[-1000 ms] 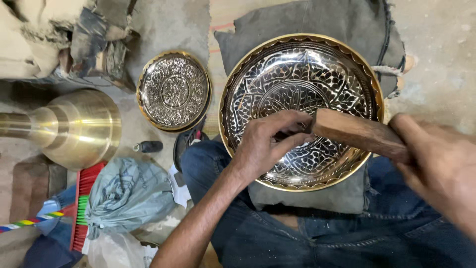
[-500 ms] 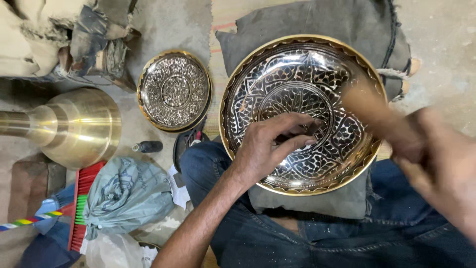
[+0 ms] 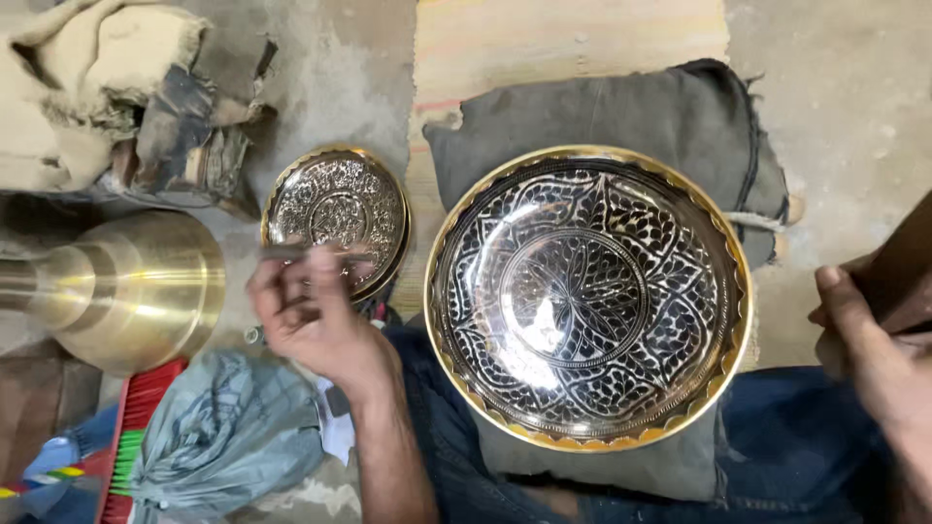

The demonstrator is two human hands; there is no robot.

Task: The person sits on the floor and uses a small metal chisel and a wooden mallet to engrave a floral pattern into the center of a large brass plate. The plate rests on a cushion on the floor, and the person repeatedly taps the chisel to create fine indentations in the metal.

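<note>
Grey concrete floor (image 3: 845, 87) all around, a striped mat (image 3: 573, 44) running up the middle. Dead centre, large engraved bowl (image 3: 588, 296), gold rim, black-and-silver leaf pattern, sitting on a dark grey cushion (image 3: 621, 121) over the lap in blue jeans (image 3: 806, 446). Untouched by either hand right now. Over on the left side of it, left hand (image 3: 311, 315) pinching a thin metal tool (image 3: 291, 252) between fingertips and thumb, held level just in front of a small engraved plate (image 3: 337, 218). Small plate tilted, resting on the floor just beside the big bowl. Far right edge, right hand (image 3: 869, 340) wrapped around a brown wooden block (image 3: 903, 267), thumb pressed along its side, well clear of the bowl's rim. Further left, polished brass vessel (image 3: 131, 286) lying on its side, flared and gleaming. Above it, heap of dirty beige rags (image 3: 116, 92). Down below, crumpled grey plastic bag (image 3: 228, 442) next to a red brush with green bristles (image 3: 131, 437), plus a scrap of blue at the corner.
</note>
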